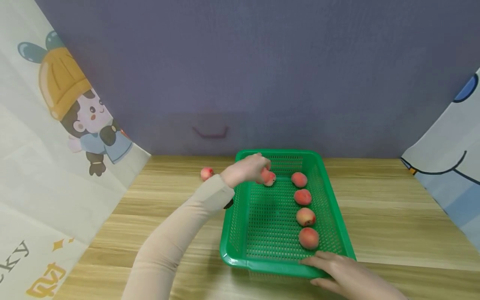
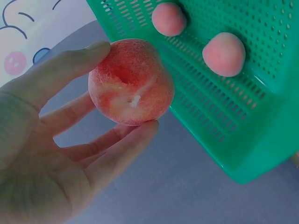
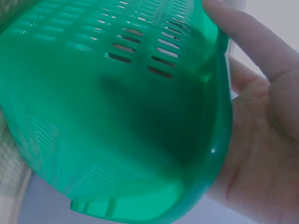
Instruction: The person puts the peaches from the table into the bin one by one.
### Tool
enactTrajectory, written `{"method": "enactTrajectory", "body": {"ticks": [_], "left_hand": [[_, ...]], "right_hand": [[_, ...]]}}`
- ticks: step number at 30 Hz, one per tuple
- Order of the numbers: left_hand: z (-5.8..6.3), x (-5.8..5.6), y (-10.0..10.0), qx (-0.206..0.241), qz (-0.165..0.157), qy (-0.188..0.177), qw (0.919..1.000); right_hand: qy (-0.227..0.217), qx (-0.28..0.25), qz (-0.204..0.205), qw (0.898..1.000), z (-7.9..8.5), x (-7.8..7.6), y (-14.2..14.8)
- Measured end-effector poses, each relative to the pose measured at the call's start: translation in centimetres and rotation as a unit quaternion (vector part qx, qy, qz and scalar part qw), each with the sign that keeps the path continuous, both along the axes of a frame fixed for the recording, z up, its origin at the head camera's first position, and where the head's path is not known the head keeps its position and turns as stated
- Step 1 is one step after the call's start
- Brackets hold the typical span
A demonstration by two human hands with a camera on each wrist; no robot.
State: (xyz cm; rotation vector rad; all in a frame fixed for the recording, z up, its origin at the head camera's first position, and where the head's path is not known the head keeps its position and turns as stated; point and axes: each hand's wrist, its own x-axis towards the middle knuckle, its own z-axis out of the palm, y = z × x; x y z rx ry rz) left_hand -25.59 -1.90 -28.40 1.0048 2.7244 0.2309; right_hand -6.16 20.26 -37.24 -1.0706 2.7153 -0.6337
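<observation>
My left hand [image 1: 249,168] holds a peach [image 2: 131,83] between thumb and fingertips, over the far left part of a green plastic basket [image 1: 234,263]. Red and pale, the fruit turns its stem end to the left wrist camera. Inside the basket, along its right side, several peaches lie in a row, the nearest peach [image 1: 309,238] close to the front wall. At the near right corner my right hand [image 1: 339,273] grips the basket's rim, with fingers on top and the thumb lower on the outer side. In the right wrist view the rim [image 3: 224,121] runs against that hand.
One more peach [image 1: 206,173] sits on the wooden table [image 1: 378,216], left of the basket and behind my left forearm. A dark grey-blue panel [image 1: 262,83] stands at the table's back edge. Printed white sheets [image 1: 33,166] close off both sides.
</observation>
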Motion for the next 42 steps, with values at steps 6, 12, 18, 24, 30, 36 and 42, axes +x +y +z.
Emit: {"method": "enactTrajectory", "body": {"ticks": [6,12,18,24,30,36,42], "left_hand": [[-0.2,0.0,0.8,-0.005,-0.001,-0.001,1.0],[-0.7,-0.1,1.5,-0.012,0.004,-0.021,0.9997],[-1.4,-0.2,2.0,-0.021,0.008,-0.03,0.9993],[-1.9,-0.3,2.6,-0.012,-0.002,-0.042,0.9991],[-2.6,-0.4,3.1,-0.015,0.011,-0.057,0.9982],[-3.3,-0.3,3.7,-0.014,0.014,-0.057,0.9982],[-3.8,-0.3,4.1,-0.023,0.024,-0.062,0.9975]], "right_hand": [[0.009,0.0,-0.003,1.0,0.1,0.1,0.0],[0.009,-0.001,-0.002,1.0,0.1,0.1,0.0],[0.007,-0.001,0.001,1.0,0.1,0.0,0.0],[0.011,-0.004,0.002,1.0,0.1,0.0,0.0],[0.015,-0.007,0.005,1.0,0.1,0.0,0.0],[0.008,-0.01,0.008,1.0,0.1,0.0,0.0],[0.009,-0.012,0.008,1.0,0.1,0.1,0.0]]}}
